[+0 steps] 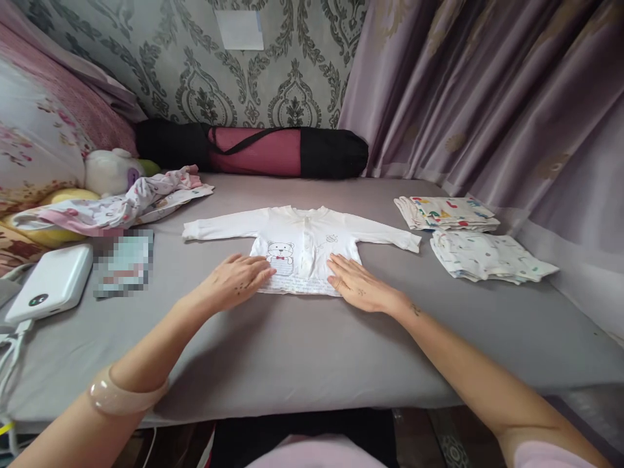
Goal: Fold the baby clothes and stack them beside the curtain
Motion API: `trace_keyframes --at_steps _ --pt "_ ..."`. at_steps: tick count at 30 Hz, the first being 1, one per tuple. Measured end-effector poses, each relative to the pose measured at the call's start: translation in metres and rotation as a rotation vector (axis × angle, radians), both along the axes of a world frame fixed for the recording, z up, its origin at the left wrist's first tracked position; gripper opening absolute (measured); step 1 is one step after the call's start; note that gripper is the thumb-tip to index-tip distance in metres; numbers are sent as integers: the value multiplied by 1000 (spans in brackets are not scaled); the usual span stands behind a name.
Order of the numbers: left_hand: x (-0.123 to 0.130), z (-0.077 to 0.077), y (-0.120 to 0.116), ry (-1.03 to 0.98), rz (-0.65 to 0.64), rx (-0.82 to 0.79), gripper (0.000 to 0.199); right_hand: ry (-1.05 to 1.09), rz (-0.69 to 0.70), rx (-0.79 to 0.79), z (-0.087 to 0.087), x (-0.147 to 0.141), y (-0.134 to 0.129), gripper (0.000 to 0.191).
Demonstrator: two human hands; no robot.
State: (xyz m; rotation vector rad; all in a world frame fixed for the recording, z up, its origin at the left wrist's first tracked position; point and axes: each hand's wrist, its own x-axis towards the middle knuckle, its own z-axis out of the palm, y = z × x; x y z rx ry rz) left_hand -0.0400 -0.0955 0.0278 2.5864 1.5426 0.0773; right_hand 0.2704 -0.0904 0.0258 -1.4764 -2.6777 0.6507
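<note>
A small white long-sleeved shirt [307,244] lies flat on the grey sheet [312,344], its sleeves spread to both sides and its collar toward the wall. It has a bear print at left and small lettering along the hem. My left hand [238,281] rests open on the shirt's lower left side, next to the bear. On the lower right side lies my right hand [359,284], also open, palm down with its fingers stretched over the fabric. Neither hand grips anything.
Folded patterned clothes [446,213] and another folded pile [490,257] lie at the right. A crumpled garment [131,205], plush toys, a blurred packet [124,263] and a white power bank [51,283] with cables are at the left. A black-and-red rolled bag [256,151] lies along the wall.
</note>
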Motion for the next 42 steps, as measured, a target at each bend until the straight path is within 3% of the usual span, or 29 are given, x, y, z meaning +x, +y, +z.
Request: trace_keyframes --at_steps 3,6,9,12,17,20,22,26,30,34,37,42 --pt "11 2 19 -12 64 150 63 10 -92 159 8 -4 17 69" --pt "12 -15 34 -4 88 201 67 -37 -189 310 -3 -5 36 68" --pt "4 -37 42 27 131 66 72 -82 -179 230 -24 -1 47 70" --pt "-3 -45 46 38 154 9 73 -75 -176 200 -33 3 50 70" --pt "-3 -33 40 65 138 47 73 -58 -141 115 -11 6 38 67" --pt "3 -30 27 29 54 118 73 -28 -72 216 -1 3 18 65" --pt "6 -34 17 3 8 105 71 -22 -1 226 -2 -1 5 63" --pt "6 -42 9 5 -26 -5 68 -13 57 76 -7 -3 -7 63" --pt "9 -25 18 30 -40 -55 70 95 58 -39 -3 7 6 64" --pt "28 -4 28 -18 -44 -4 66 126 -156 116 4 27 39 62" --pt "51 1 34 -93 -164 60 62 74 -394 234 12 53 70 53" --pt "94 7 50 -228 -326 79 51 -60 -883 167 27 103 105 40"
